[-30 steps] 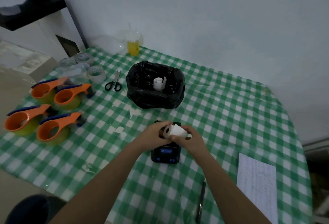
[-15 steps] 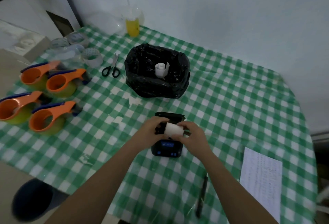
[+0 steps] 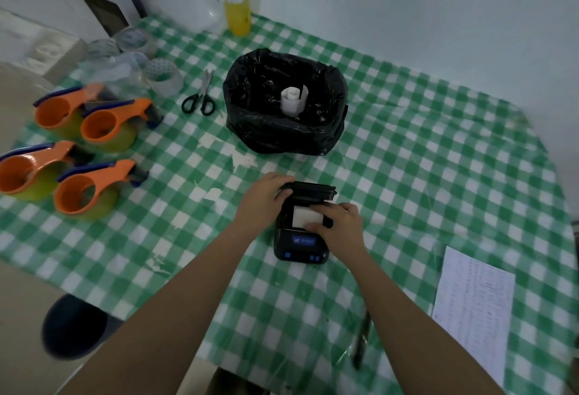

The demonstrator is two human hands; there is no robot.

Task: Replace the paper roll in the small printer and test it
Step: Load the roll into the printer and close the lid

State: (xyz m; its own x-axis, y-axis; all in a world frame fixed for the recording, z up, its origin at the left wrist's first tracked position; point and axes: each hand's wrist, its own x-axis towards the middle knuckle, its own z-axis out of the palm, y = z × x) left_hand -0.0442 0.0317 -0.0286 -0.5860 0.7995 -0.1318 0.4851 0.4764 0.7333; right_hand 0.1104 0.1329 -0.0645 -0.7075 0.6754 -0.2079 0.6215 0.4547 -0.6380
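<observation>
Pale blue-white wall (image 3: 407, 12) backs a table (image 3: 438, 150) spread with a green-and-white checked plastic cloth, which fills most of the view. On its far middle stands a black plastic bin bag (image 3: 282, 131), mouth open, with a loosely curled white used paper roll (image 3: 293, 100) upright inside. Four orange tape dispensers (image 3: 91, 187) on yellow-green tape sit in a group at the table's left edge, with several clear tape rolls (image 3: 163, 76) beyond them. A white printed sheet (image 3: 473, 310) lies near the right edge. A cup of yellow drink (image 3: 238, 15) stands against the wall, and black-handled scissors (image 3: 200, 96) lie just left of the bag. A dark pen (image 3: 360, 344) lies beside the right forearm.

Near the centre sits the small black printer (image 3: 300, 244), its lid (image 3: 310, 190) tipped open to the far side and a blue-lit screen on its near face. The white paper roll (image 3: 305, 216) lies in the open compartment, its axis running left to right. The left hand (image 3: 266, 197) cups the printer's far left corner, fingers curled against the lid's edge and the body; it has no hold on the roll. The right hand (image 3: 340, 222) rests over the compartment's right side, its grip nearly closed, thumb and fingertips (image 3: 316, 208) touching the roll's right end and top. Whether these fingers pinch the roll or only press on it cannot be told.
</observation>
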